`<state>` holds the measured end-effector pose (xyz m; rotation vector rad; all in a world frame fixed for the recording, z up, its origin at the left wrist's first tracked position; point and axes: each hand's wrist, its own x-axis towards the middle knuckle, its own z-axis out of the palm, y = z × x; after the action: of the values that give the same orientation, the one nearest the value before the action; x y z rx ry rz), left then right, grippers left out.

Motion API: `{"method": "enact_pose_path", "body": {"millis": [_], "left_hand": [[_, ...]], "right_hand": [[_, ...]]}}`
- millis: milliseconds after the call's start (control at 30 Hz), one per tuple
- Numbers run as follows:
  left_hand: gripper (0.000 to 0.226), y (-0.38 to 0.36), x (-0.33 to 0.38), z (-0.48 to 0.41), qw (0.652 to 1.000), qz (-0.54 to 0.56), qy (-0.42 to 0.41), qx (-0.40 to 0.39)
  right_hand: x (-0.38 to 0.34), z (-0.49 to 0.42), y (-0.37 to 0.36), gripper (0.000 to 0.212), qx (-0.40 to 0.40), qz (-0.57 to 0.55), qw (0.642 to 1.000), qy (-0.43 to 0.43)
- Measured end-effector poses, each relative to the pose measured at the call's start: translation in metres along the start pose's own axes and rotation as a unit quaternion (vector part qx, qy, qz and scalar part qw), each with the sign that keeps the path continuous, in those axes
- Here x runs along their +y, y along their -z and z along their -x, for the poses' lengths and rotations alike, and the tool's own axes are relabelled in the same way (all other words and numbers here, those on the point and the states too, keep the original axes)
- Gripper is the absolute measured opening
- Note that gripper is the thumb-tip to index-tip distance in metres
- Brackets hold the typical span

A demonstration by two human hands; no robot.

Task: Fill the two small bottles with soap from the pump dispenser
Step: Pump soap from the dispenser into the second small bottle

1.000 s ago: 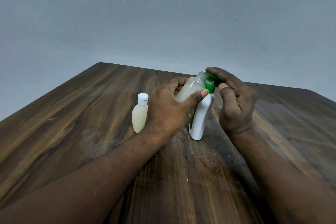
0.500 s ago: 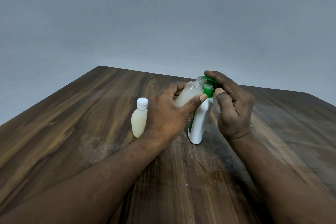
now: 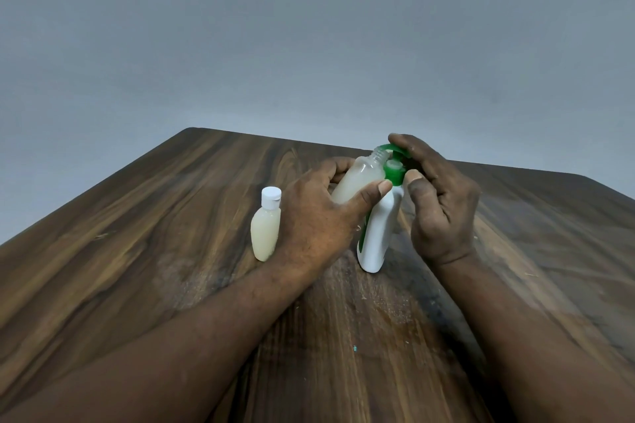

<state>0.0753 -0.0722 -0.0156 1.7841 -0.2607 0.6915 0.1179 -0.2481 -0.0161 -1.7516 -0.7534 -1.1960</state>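
A white pump dispenser (image 3: 376, 233) with a green pump head (image 3: 395, 172) stands on the wooden table (image 3: 137, 233). My left hand (image 3: 319, 220) grips an uncapped small clear bottle (image 3: 360, 178), tilted with its open neck under the green spout; pale soap fills much of it. My right hand (image 3: 436, 203) curls over the pump head, fingers on top and thumb beside the green collar. A second small bottle (image 3: 265, 230), holding pale soap and closed with a white cap, stands upright just left of my left hand.
The dark wooden table stretches to a far edge (image 3: 343, 144) behind the bottles, with a grey wall beyond. A tiny green speck (image 3: 355, 348) lies on the near tabletop between my forearms.
The pump head has sunk slightly under my right hand's fingers. The tilted bottle stays under the spout, and the capped bottle has not moved.
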Motion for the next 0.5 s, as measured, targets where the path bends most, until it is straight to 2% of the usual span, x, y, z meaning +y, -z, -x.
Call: {"method": "enact_pose_path", "body": {"millis": [267, 500], "left_hand": [[0.04, 0.0011, 0.0, 0.0018, 1.0, 0.016, 0.013, -0.003], [0.046, 0.0001, 0.0001, 0.0002, 1.0, 0.012, -0.003, 0.002]], "right_hand": [[0.0001, 0.0052, -0.0034, 0.049, 0.013, -0.002, 1.0, 0.002], [0.0001, 0.0008, 0.0, 0.05, 0.005, 0.007, 1.0, 0.006]]}}
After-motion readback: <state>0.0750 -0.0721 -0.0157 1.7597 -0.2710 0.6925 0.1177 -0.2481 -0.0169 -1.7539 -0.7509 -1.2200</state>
